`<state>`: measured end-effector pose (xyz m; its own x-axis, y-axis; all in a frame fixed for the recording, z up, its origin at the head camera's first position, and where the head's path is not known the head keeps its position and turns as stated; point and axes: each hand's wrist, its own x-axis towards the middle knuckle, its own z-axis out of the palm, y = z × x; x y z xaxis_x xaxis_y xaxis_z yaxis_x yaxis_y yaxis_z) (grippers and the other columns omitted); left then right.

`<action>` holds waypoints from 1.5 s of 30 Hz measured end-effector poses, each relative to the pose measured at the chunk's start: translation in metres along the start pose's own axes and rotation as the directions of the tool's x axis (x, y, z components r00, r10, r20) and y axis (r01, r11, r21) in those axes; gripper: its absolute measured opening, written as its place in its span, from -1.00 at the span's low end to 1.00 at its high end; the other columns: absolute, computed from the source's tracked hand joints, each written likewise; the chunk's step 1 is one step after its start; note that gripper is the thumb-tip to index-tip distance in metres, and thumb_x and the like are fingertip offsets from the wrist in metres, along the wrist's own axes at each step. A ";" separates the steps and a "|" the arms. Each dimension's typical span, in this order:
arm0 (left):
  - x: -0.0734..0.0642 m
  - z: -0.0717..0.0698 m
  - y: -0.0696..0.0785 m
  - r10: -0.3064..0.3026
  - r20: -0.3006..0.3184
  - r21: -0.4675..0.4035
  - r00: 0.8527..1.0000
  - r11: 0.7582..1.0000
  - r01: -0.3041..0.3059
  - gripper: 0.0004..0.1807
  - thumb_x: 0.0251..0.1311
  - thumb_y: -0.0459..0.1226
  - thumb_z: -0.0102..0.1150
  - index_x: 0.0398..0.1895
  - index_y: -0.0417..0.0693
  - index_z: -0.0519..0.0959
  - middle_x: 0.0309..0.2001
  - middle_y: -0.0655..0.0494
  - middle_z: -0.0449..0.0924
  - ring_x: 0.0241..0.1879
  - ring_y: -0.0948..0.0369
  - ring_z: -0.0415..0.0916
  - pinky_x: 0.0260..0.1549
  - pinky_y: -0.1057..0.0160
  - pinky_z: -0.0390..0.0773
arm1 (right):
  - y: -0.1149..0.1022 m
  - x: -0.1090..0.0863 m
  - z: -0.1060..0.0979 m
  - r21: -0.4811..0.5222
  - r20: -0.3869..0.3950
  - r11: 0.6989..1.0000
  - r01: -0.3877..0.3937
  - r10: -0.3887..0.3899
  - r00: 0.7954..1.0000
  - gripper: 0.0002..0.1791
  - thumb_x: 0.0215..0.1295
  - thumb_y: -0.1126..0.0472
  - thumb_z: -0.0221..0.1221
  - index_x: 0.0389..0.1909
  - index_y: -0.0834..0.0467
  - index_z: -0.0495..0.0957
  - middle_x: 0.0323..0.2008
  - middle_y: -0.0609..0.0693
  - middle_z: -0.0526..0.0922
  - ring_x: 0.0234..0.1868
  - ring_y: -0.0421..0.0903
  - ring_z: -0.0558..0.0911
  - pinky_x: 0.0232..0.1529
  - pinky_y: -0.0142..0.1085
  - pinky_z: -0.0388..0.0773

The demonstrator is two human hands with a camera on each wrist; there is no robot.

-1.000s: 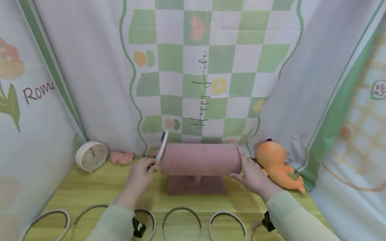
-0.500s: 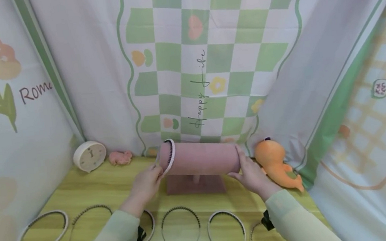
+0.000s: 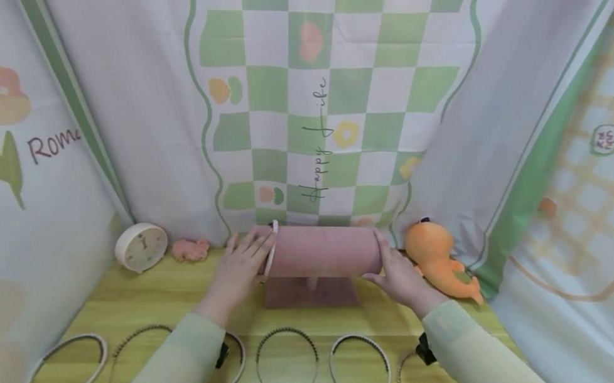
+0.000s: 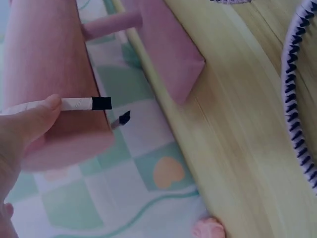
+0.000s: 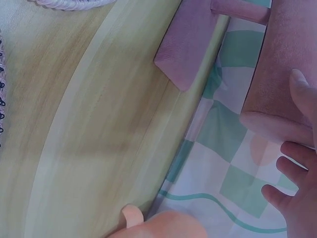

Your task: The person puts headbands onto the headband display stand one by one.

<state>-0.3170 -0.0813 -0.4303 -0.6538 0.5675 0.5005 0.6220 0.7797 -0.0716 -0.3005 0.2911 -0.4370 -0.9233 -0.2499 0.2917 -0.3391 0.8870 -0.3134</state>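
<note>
A pink cylindrical headband stand lies horizontally on a post and flat base. Around its left end sits a white headband; the left wrist view shows the headband's black tips. My left hand lies over that end with extended fingers against the band, its thumb pressing on the band's near arm. At the other end, my right hand steadies the cylinder, thumb on its front and the other fingers spread at the end face.
Several headbands lie in a row along the front of the wooden table. A white clock and a small pink item stand at back left. An orange plush toy leans close to my right hand. Printed curtains hang behind.
The headband has gone from above the cylinder's left end to around it. My left hand has changed from pinching the band to laying extended fingers over it. The right hand has stayed put.
</note>
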 end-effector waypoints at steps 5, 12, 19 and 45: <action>0.018 0.008 0.018 0.046 0.043 -0.006 0.998 0.999 -0.046 0.07 -0.02 -0.11 0.52 0.53 -0.15 0.12 0.51 -0.05 0.08 0.49 0.00 -0.04 0.41 -0.17 -0.13 | 0.001 -0.001 -0.001 -0.003 0.003 1.000 -0.008 0.008 1.000 0.23 0.25 0.00 0.35 0.57 0.10 -0.41 0.19 0.49 0.40 0.10 0.39 0.49 0.09 0.20 0.43; 0.045 0.021 0.049 0.032 0.026 -0.008 0.999 0.999 -0.032 0.17 -0.08 -0.04 0.55 0.55 -0.09 0.06 0.52 -0.03 0.07 0.48 0.04 -0.02 0.37 -0.17 0.02 | -0.003 0.000 -0.003 0.017 0.007 1.000 -0.018 0.018 1.000 0.21 0.26 0.00 0.35 0.57 0.09 -0.41 0.22 0.47 0.38 0.13 0.38 0.48 0.10 0.20 0.43; 0.061 0.019 0.074 -0.020 0.069 0.022 0.997 1.000 0.019 0.14 -0.11 0.06 0.54 0.53 -0.05 0.15 0.51 -0.01 0.10 0.50 0.05 -0.07 0.40 -0.13 -0.01 | -0.005 0.001 0.000 0.027 0.014 0.999 -0.019 0.018 1.000 0.22 0.25 0.01 0.35 0.57 0.10 -0.42 0.25 0.47 0.36 0.15 0.37 0.47 0.13 0.18 0.42; 0.063 0.051 0.084 0.105 -0.037 0.093 0.994 0.990 -0.102 0.07 0.04 0.05 0.45 0.58 0.13 0.06 0.55 0.19 -0.03 0.49 0.11 -0.05 0.36 -0.09 0.08 | -0.001 -0.001 0.002 0.003 -0.039 1.000 0.022 -0.022 0.999 0.21 0.22 0.07 0.39 0.57 0.16 -0.35 0.21 0.49 0.38 0.11 0.38 0.49 0.08 0.19 0.45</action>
<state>-0.3283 0.0336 -0.4490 -0.5683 0.6364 0.5217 0.6422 0.7394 -0.2024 -0.2998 0.2895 -0.4389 -0.9078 -0.2540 0.3336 -0.3602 0.8799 -0.3100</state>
